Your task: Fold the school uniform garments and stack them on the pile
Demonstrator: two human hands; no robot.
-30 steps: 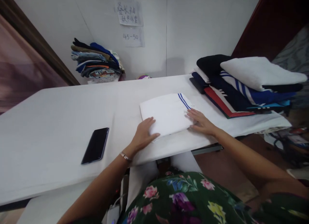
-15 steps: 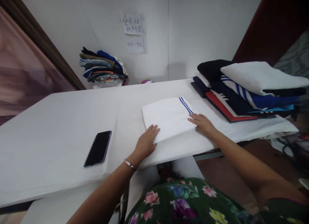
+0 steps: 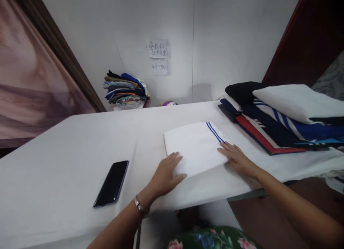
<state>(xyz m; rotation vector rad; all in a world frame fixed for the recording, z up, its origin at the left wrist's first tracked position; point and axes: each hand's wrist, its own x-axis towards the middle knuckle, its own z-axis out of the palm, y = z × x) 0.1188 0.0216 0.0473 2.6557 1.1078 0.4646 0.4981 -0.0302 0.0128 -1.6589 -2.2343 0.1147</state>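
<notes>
A folded white garment [image 3: 195, 145] with two blue stripes near its right end lies flat on the white-covered table [image 3: 80, 145] before me. My left hand [image 3: 168, 172] rests at its near left corner, fingers extended over the cloth and thumb apart. At the right end, my right hand [image 3: 238, 157] lies on the edge just below the stripes, its fingers stretched out and its thumb partly hidden. Neither hand grips the cloth.
A dark phone [image 3: 112, 184] lies left of my left hand. Folded clothes [image 3: 271, 123] are piled at the right; another clothes stack [image 3: 125, 89] stands beyond the far edge. Paper notes [image 3: 159, 57] hang on the wall. A pinkish curtain [image 3: 34, 73] hangs at left.
The view has tilted up, so everything sits lower in the picture. My left thumb has spread away from the fingers. The folded garment keeps its place and shape.
</notes>
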